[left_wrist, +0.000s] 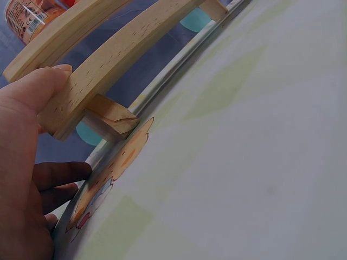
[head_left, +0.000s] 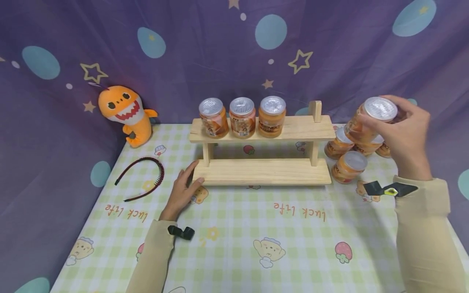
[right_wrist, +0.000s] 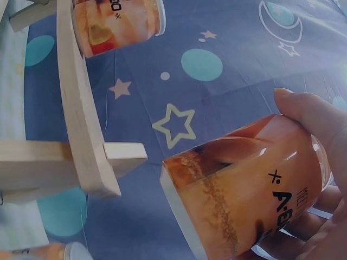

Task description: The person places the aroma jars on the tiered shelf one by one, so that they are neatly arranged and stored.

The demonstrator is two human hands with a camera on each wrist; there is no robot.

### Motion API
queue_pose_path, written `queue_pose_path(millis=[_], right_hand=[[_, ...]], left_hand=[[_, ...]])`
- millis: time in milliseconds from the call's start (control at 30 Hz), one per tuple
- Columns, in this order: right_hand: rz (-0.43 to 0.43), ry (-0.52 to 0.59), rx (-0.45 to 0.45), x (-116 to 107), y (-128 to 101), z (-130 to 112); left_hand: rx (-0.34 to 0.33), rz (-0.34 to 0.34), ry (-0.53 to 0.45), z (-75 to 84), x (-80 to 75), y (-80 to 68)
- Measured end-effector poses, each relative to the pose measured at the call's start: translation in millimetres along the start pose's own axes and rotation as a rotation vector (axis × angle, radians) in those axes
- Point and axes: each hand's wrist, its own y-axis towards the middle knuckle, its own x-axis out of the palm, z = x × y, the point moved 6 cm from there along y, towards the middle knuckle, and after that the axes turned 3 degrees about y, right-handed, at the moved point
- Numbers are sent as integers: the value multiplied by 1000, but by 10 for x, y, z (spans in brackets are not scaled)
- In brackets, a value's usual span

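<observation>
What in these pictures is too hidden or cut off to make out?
- Head view: the orange jars behind the right hand and its lifted jar; their count is unclear.
- Left wrist view: the left hand is cut by the edge at the pale wooden shelf.
- Jar labels: too small.

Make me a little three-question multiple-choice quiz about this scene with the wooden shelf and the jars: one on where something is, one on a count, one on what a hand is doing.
1. Where is the orange shark toy?
A. on the shelf
B. at the table's far left corner
C. in the right hand

2. How many jars stand on the shelf's top board?
A. three
B. one
C. five

3. What is the right hand doing?
A. lying flat on the table
B. gripping a jar in the air
C. holding the headband

Answers: 1 B, it sits by the curtain left of the shelf. 2 A, three silver-lidded jars stand in a row. 3 B, the fingers wrap a jar lifted above the jars on the table.
</observation>
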Motion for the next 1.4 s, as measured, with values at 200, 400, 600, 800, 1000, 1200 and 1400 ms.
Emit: queue_pose_path(millis=[200, 400, 600, 800, 1000, 1200, 1400], right_hand=[[-23, -82, -20, 127, 33, -34], [-39, -135, 2, 232, 60, -28], [-74, -184, 11, 359, 81, -6], [-119, -106, 5, 550, 89, 11], [-151, -77, -14, 720, 107, 45], [-177, -137, -49, 882, 143, 95], [-193, -213, -13, 993, 145, 163]], left_hand=[[5, 0, 1, 7, 1, 0], [-11, -6, -4, 18, -2, -2], [-19, -9, -2, 11, -5, -8], [-10, -5, -4, 2, -3, -5], [-20, -11, -3, -9, -4, 1], [-20, -11, -3, -6, -6, -3], [-11, -8, -3, 2, -2, 2]])
